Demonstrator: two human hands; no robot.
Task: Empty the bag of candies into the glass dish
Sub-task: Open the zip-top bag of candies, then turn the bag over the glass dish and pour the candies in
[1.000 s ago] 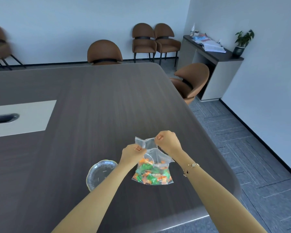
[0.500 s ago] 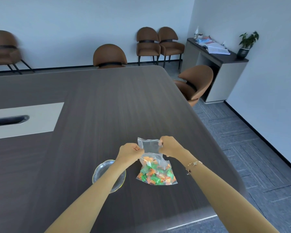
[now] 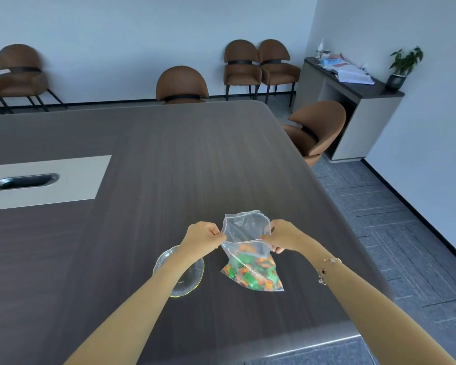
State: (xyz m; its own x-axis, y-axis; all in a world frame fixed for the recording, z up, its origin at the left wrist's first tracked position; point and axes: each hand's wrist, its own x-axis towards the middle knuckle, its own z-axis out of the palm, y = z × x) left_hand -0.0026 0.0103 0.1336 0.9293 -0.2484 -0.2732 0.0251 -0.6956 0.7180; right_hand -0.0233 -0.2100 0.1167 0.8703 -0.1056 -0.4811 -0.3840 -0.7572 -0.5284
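Observation:
A clear zip bag [image 3: 248, 248] holding several orange and green candies [image 3: 256, 272] rests on the dark table, its bottom on the tabletop. My left hand [image 3: 203, 237] pinches the left side of the bag's mouth and my right hand [image 3: 282, 237] pinches the right side. The mouth is pulled wide open. The glass dish [image 3: 192, 280] lies just left of the bag, partly hidden under my left forearm, and looks empty.
The dark wooden table [image 3: 169, 167] has a pale inset panel with a metal cable slot [image 3: 24, 181] at the left. Its right edge [image 3: 334, 206] runs close to the bag. Brown chairs [image 3: 316, 130] stand around, and a side cabinet with a plant [image 3: 403, 64] is at the far right.
My hands have drawn apart, and the bag's mouth, pinched nearly closed before, now gapes open. The bag stays on the table beside the dish.

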